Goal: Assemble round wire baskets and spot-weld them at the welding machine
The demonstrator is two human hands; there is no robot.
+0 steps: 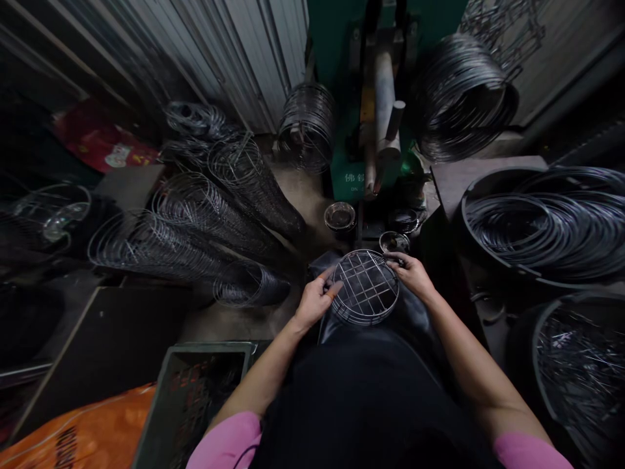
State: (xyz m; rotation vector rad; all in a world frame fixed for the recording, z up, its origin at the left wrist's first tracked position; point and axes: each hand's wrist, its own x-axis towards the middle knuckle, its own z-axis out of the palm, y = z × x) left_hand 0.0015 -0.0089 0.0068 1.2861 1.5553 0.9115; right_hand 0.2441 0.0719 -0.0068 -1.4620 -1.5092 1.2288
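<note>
A round wire grid (366, 286), with crossed bars inside a ring, is held over my lap in front of the machine. My left hand (315, 303) grips its left rim between thumb and fingers. At the upper right of the rim, the fingers of my right hand (410, 273) are closed on the ring; their tips are dark and partly hard to make out. Just beyond the grid stand a small round can (340, 216) and a small cup (394, 242), near the machine's base.
Ahead rises a green machine (346, 179) with a metal arm (385, 98). Tall stacks of wire rings (190, 202) lean at left. On the right are a tub of wire rings (530, 277) and a tub of short wire pieces (541, 384). A green crate (163, 391) sits at lower left.
</note>
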